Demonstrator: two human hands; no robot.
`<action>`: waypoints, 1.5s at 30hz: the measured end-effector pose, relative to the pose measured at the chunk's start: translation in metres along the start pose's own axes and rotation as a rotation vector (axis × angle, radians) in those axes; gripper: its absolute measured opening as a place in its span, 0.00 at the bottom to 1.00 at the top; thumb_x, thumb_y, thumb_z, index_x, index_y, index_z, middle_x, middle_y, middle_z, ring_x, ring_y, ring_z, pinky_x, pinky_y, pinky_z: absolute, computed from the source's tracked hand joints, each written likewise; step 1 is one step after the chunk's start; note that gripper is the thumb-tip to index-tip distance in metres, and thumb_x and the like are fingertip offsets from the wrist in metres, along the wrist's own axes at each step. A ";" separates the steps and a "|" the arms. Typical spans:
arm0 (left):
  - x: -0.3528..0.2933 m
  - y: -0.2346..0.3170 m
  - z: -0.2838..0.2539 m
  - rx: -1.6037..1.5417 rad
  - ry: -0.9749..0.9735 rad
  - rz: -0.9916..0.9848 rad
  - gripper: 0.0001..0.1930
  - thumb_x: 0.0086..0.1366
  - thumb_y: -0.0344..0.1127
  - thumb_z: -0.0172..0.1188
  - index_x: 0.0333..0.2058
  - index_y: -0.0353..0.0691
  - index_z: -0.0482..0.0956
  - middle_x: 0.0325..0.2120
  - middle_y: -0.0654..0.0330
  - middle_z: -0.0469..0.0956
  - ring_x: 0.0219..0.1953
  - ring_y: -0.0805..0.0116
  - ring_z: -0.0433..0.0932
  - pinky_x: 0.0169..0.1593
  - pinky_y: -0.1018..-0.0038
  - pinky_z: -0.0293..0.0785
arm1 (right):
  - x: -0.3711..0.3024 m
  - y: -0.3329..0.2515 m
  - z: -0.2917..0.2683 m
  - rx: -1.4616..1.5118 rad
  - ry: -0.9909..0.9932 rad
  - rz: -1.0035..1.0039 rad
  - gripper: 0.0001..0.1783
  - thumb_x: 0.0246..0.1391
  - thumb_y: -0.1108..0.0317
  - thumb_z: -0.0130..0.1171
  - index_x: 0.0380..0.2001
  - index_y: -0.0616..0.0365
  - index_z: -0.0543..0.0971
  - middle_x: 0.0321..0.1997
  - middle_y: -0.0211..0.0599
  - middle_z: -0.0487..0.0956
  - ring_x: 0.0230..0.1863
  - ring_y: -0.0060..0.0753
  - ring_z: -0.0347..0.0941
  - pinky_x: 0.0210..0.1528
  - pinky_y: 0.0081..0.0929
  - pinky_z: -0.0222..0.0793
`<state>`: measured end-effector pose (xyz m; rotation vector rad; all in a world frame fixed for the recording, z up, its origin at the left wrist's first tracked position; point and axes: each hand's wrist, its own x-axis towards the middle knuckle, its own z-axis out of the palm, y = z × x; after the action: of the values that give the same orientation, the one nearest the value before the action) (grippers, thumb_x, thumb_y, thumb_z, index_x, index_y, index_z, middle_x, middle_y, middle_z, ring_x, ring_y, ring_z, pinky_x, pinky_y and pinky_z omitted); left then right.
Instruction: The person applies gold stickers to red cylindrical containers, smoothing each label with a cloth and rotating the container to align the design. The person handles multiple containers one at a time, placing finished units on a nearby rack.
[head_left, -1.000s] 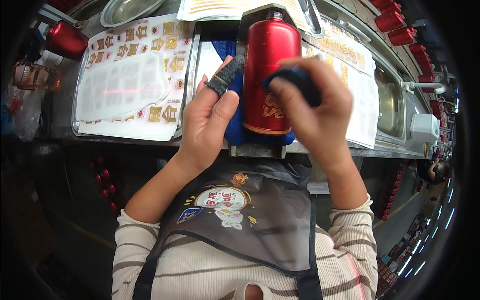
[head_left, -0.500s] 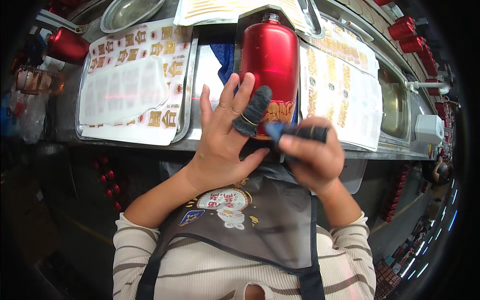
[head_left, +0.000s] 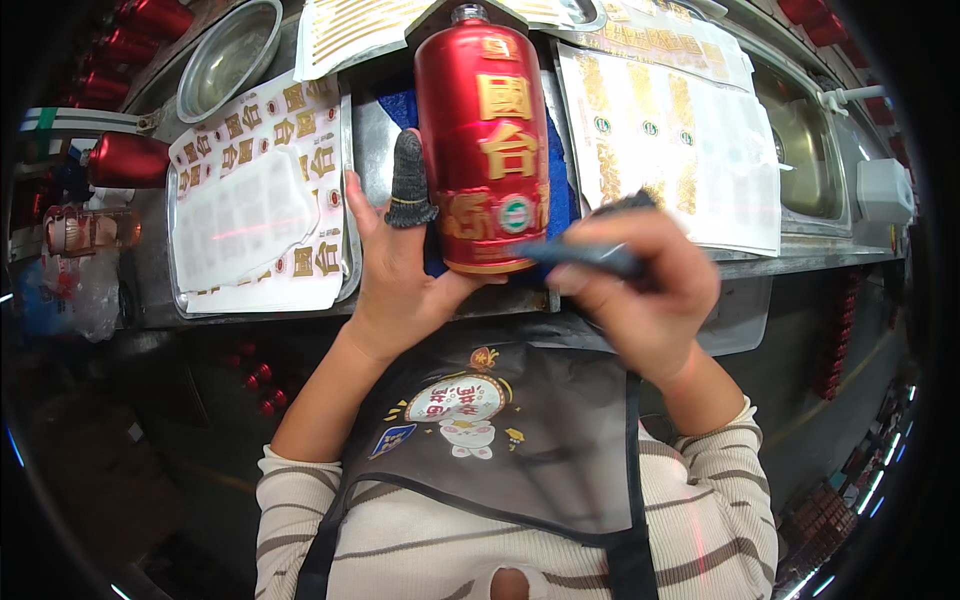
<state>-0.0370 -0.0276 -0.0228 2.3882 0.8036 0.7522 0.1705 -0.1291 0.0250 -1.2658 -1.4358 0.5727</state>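
A shiny red bottle (head_left: 470, 130) lies with its neck away from me, gold characters, a gold band and a green-and-white round emblem facing up. Cupped around its lower left side is my left hand (head_left: 395, 270), the thumb at its base and a grey knitted cover on one finger. My right hand (head_left: 650, 280), blurred by motion, grips a dark blue flat-tipped tool (head_left: 590, 257), perhaps a scraper. The tool's tip is at the bottle's lower right edge. A dark cover also shows on a right finger. Under the bottle is a blue cloth (head_left: 562, 175).
Left of the bottle, a metal tray (head_left: 350, 270) carries gold-printed sheets (head_left: 250, 130). More printed sheets (head_left: 720, 150) lie right, before a sink (head_left: 800, 150). A metal bowl (head_left: 230, 60) stands far left, near another red bottle (head_left: 128, 160). The counter's front edge is close to my wrists.
The bottle has turned: large gold characters and the emblem now face up instead of plain red. My left hand has shifted from over its lower part to its left side. The view has shifted.
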 end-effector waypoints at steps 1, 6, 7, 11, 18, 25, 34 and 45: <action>-0.001 -0.005 -0.002 0.074 -0.062 -0.043 0.55 0.50 0.52 0.75 0.69 0.32 0.53 0.66 0.46 0.62 0.71 0.43 0.54 0.68 0.37 0.25 | 0.006 0.001 0.001 0.233 0.166 0.153 0.15 0.48 0.78 0.70 0.42 0.61 0.81 0.40 0.34 0.81 0.42 0.20 0.76 0.40 0.17 0.72; 0.011 0.019 -0.014 -0.105 -0.050 -0.164 0.61 0.40 0.57 0.79 0.67 0.32 0.56 0.66 0.42 0.61 0.74 0.47 0.47 0.68 0.37 0.25 | 0.010 0.034 -0.016 0.588 0.092 0.597 0.08 0.62 0.68 0.57 0.36 0.62 0.79 0.32 0.28 0.79 0.34 0.15 0.71 0.38 0.13 0.67; 0.017 0.026 -0.016 -0.101 -0.067 -0.126 0.62 0.39 0.55 0.80 0.67 0.32 0.56 0.65 0.43 0.62 0.73 0.48 0.51 0.69 0.39 0.27 | 0.007 0.038 -0.012 0.524 0.084 0.630 0.08 0.61 0.67 0.57 0.36 0.62 0.79 0.32 0.26 0.78 0.33 0.14 0.69 0.38 0.13 0.65; 0.018 0.022 -0.007 -0.279 -0.041 -0.179 0.64 0.38 0.43 0.84 0.68 0.28 0.51 0.65 0.45 0.63 0.68 0.56 0.61 0.70 0.61 0.53 | 0.003 0.031 0.011 0.403 0.061 0.625 0.10 0.61 0.65 0.60 0.40 0.60 0.76 0.32 0.20 0.72 0.29 0.07 0.62 0.32 0.09 0.57; 0.013 0.010 0.002 -0.900 0.149 -0.270 0.53 0.50 0.38 0.78 0.67 0.26 0.52 0.65 0.44 0.61 0.68 0.57 0.61 0.70 0.65 0.56 | 0.012 0.024 0.021 0.213 -0.009 0.572 0.20 0.54 0.62 0.69 0.38 0.58 0.68 0.33 0.27 0.71 0.20 0.08 0.58 0.20 0.13 0.54; 0.027 0.023 -0.001 -0.996 0.108 -0.438 0.42 0.60 0.30 0.69 0.66 0.26 0.52 0.64 0.44 0.62 0.65 0.61 0.66 0.68 0.67 0.59 | 0.022 0.027 0.020 0.402 -0.004 0.666 0.21 0.54 0.60 0.70 0.37 0.56 0.66 0.28 0.23 0.68 0.21 0.06 0.57 0.19 0.12 0.51; 0.032 0.025 0.001 -1.048 0.147 -0.480 0.29 0.56 0.28 0.72 0.50 0.32 0.61 0.56 0.46 0.69 0.59 0.62 0.71 0.63 0.68 0.67 | 0.019 0.032 0.017 0.362 -0.016 0.585 0.22 0.55 0.59 0.69 0.37 0.56 0.66 0.29 0.23 0.69 0.21 0.05 0.57 0.19 0.11 0.51; 0.027 0.024 0.000 -0.859 0.103 -0.501 0.34 0.52 0.32 0.76 0.49 0.32 0.61 0.52 0.47 0.72 0.55 0.63 0.74 0.60 0.68 0.70 | 0.022 0.031 0.015 0.446 -0.025 0.695 0.15 0.58 0.59 0.66 0.35 0.55 0.71 0.30 0.22 0.71 0.26 0.06 0.60 0.27 0.11 0.57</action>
<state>-0.0103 -0.0264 0.0007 1.3297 0.8433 0.7936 0.1724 -0.0953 0.0022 -1.3698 -0.7847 1.2957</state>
